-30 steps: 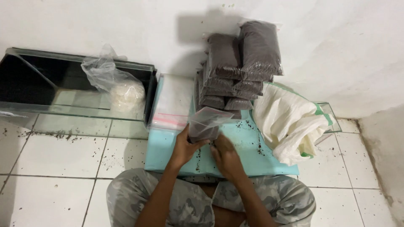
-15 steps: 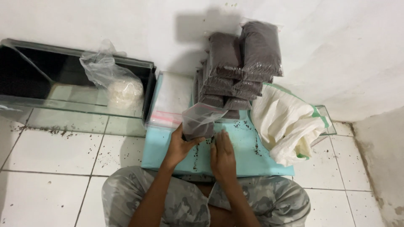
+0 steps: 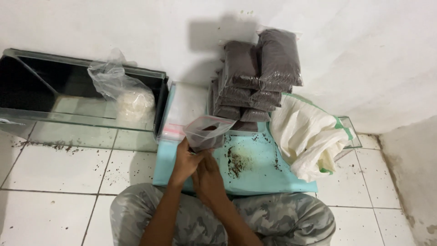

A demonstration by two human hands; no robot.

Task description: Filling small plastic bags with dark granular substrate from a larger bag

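- Left hand point(image 3: 184, 160) is closed around the lower left side of a small clear zip-top plastic bag point(image 3: 207, 132); right hand point(image 3: 208, 175) presses against the bag's base from below, fingers curled onto it. Both grip the bag.
- The bag is held upright above the near edge of a flat turquoise plastic sheet point(image 3: 268, 171) on the white tiled floor point(image 3: 54, 168), mouth open toward 12 o'clock; a little dark granular fill shows at the bottom (amount hard to judge).
- Risk, as I judge it: the film is thin and limp, so a tilt or a squeeze near the open mouth could spill grains. Loose dark crumbs point(image 3: 236, 160) already lie on the sheet at 3 o'clock from the hands.
- At 12 o'clock, a stack of filled clear bags of dark brown granules point(image 3: 259, 77) leans on the white wall; it looks top-heavy and could slide.
- At 3 o'clock, a slumped white woven sack with green trim point(image 3: 309, 136), soft and creased.
- At 10 o'clock, a rectangular glass tank point(image 3: 68, 98) holding a crumpled clear bag of white material point(image 3: 129, 98).
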